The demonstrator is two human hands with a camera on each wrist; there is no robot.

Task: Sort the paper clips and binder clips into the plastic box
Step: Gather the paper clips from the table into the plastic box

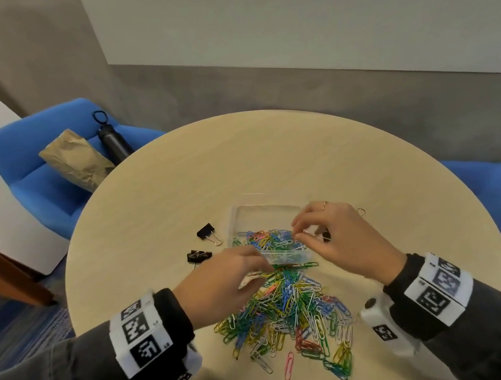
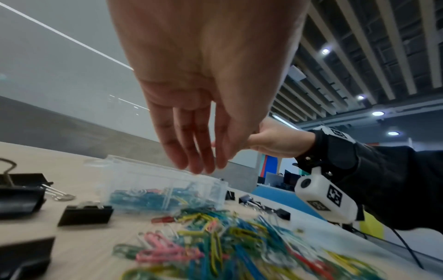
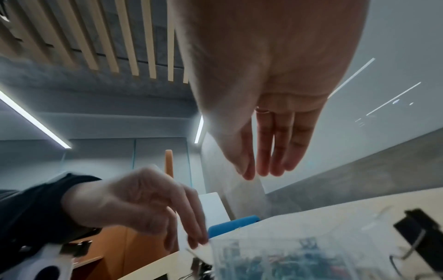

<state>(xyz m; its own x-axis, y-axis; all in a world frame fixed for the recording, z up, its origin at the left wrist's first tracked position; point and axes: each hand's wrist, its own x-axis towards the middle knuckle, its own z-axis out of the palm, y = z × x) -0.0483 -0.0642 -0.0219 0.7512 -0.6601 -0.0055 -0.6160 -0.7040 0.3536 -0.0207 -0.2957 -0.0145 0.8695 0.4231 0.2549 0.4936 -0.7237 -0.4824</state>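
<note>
A clear plastic box [image 1: 268,208] stands mid-table, its bottom covered with coloured paper clips [image 1: 267,239]. A big loose pile of paper clips [image 1: 288,310] lies in front of it. Two black binder clips [image 1: 206,231] [image 1: 199,255] sit left of the box. My left hand [image 1: 264,264] reaches to the box's near rim with fingers hanging nearly straight [image 2: 203,166], and I see nothing in them. My right hand [image 1: 298,233] hovers over the box, its fingers straight, close to the thumb and empty [image 3: 254,174]. A further binder clip [image 3: 417,225] lies beside the box [image 3: 263,252].
A single paper clip [image 1: 361,211] lies right of my right hand, and a pink one [image 1: 289,365] sits near the table's front edge. Beyond the table's left rim a blue chair [image 1: 39,182] holds a paper bag [image 1: 77,159] and a black bottle [image 1: 112,137].
</note>
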